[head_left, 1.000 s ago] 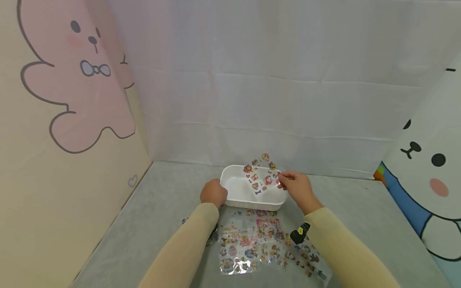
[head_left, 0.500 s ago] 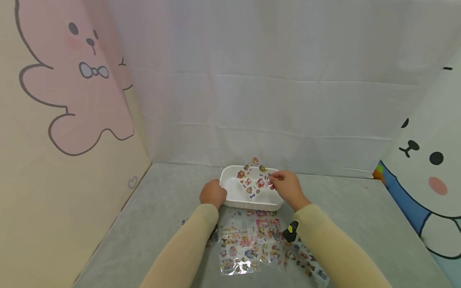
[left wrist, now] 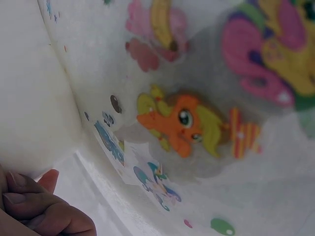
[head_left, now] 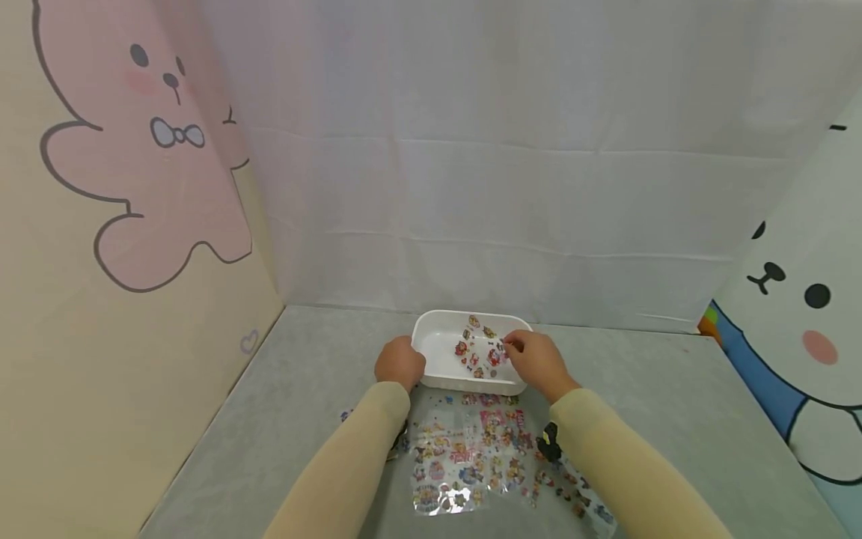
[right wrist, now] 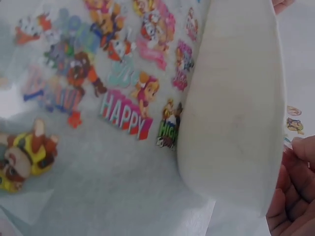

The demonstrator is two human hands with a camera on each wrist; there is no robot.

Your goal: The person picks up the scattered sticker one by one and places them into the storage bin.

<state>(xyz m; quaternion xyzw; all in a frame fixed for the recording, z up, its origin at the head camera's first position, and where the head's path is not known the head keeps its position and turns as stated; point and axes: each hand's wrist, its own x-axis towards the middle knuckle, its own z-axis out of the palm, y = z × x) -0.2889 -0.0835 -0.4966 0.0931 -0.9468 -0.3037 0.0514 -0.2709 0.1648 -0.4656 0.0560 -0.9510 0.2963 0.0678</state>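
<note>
A shallow white plastic tub [head_left: 465,385] stands near the back of the table. My left hand [head_left: 400,363] grips its left end, and in the left wrist view its curled fingers [left wrist: 49,211] show beside the tub's white wall. My right hand [head_left: 541,365] pinches the right edge of a clear sticker sheet [head_left: 474,358] printed with small cartoon figures. The sheet hangs tilted inside the tub, its lower part close over the tub floor. In the right wrist view, the tub's outer wall [right wrist: 231,108] hides most of the sheet.
Several clear cartoon sticker sheets [head_left: 465,460] lie overlapping on the grey tabletop [head_left: 310,359] in front of the tub. More printed stickers [head_left: 582,498] lie partly under the right sleeve. A white cloth backdrop [head_left: 471,187] rises behind the table, with cartoon-printed panels at both sides.
My right hand has moved left and slightly down, bringing the sticker sheet from above the tub's back rim lower into the tub. The left hand stays at the tub's left end.
</note>
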